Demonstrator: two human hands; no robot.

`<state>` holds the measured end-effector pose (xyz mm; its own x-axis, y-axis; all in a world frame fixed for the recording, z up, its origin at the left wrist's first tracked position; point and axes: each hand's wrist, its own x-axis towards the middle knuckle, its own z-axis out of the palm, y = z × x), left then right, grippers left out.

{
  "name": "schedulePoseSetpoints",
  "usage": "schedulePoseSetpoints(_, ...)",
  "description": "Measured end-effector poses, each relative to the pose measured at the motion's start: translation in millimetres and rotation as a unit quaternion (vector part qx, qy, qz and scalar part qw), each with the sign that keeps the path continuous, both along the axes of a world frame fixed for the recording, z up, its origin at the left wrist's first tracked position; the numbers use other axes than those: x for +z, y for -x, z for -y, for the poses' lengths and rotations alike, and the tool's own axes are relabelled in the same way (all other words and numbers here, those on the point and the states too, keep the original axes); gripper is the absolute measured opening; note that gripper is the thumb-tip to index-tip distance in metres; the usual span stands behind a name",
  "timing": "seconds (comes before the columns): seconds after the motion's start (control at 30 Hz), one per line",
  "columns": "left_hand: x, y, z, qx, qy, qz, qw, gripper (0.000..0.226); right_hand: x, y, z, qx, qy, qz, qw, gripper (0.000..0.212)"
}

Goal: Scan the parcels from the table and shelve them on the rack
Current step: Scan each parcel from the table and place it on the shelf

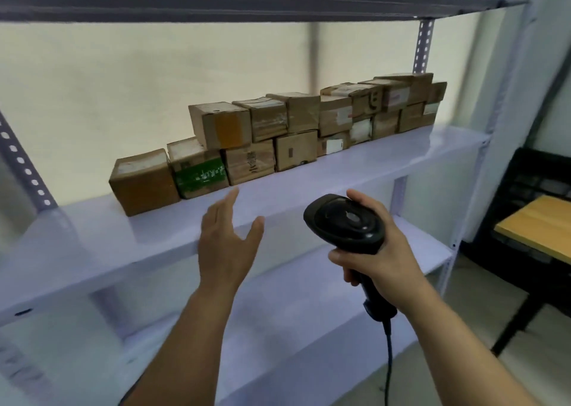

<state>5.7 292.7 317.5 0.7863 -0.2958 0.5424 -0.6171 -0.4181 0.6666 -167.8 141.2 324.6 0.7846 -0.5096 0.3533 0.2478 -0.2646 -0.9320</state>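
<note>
1. Cardboard parcels [278, 127] are seen in the head view, lined up along the back of the rack's [309, 189] middle shelf, from left of centre to the right rear post [423, 47].
2. The leftmost parcel [143, 181] is set singly at the row's end. A green-printed parcel [200, 175] is pressed against its right side, and from there rightward the boxes are stacked two high.
3. The rack is built of pale lilac shelves on perforated grey posts. One shelf is seen above the parcels and another below.
4. The left hand [227, 245] is raised in front of the middle shelf's edge, just below the parcels. Its fingers [230, 201] are straight and released, the thumb is spread apart, and nothing is held. Whether the shelf is touched cannot be told.
5. The right hand [386, 251] is clenched on a black scanner [346, 220]. The handle is wrapped by the lower fingers, and the side of the head is touched by the upper ones. The scanner is held near the left hand, in front of the shelf edge.
6. A dark cable [387, 359] is hung from the handle's base.
7. A wood-topped desk [537, 229] on dark legs is seen at the right edge, beside the rack's end.
</note>
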Motion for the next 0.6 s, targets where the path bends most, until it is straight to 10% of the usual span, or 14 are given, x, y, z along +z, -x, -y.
schedulePoseSetpoints(0.6,-73,246,205,-0.202,-0.11,-0.016,0.973,0.066,-46,272,134,-0.153,-0.036,-0.001,0.988,0.085)
